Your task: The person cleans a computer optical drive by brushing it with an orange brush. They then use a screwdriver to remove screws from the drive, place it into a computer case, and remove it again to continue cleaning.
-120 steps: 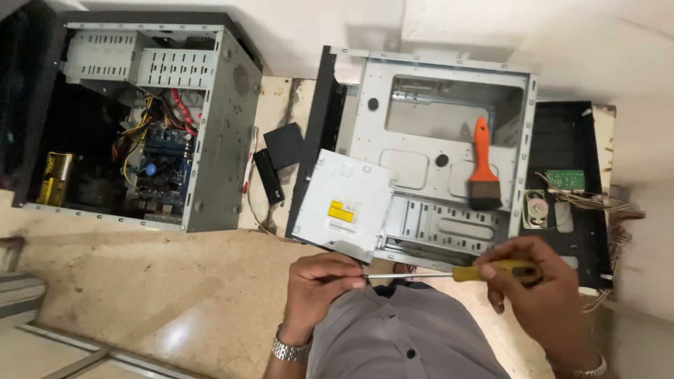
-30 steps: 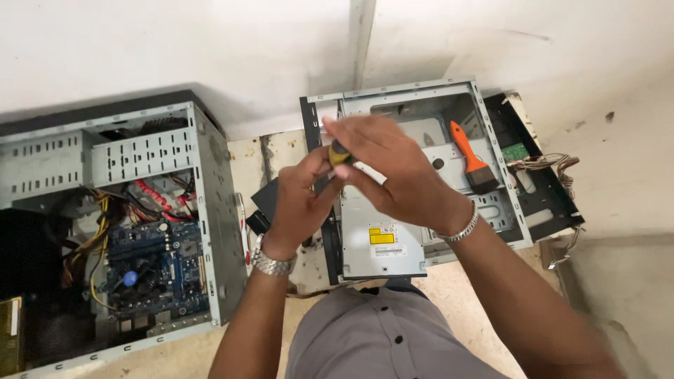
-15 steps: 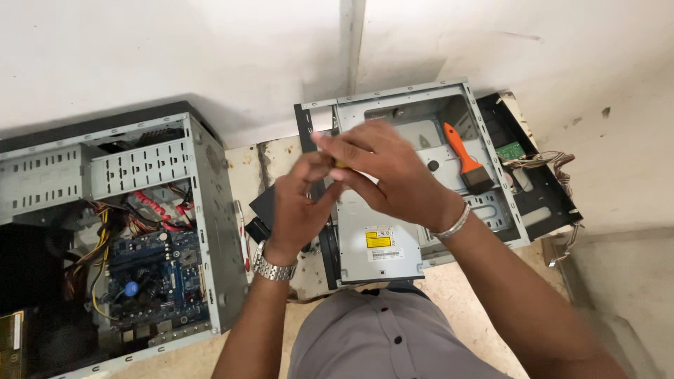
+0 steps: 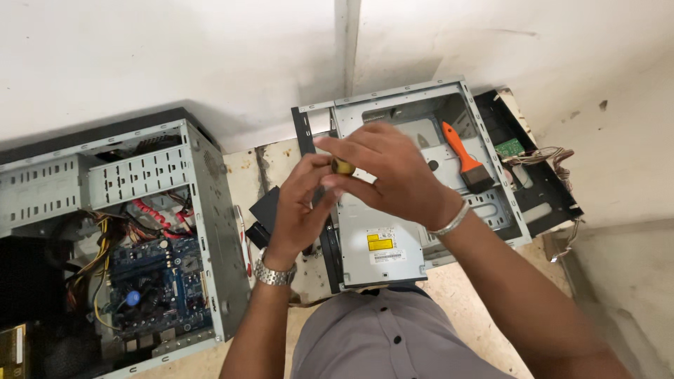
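- A white plastered wall (image 4: 175,56) fills the top, with a vertical seam (image 4: 344,49) down its middle.
- A mottled beige stone floor (image 4: 463,281) lies below, stained near the wall.
- Soft, even light casts faint shadows.

A yellow-handled screwdriver (image 4: 342,166), only its handle end showing, stands gripped between two hands above a silver optical drive (image 4: 380,242). The drive, bearing a yellow label, lies flat in the near corner of an open grey case (image 4: 491,151).
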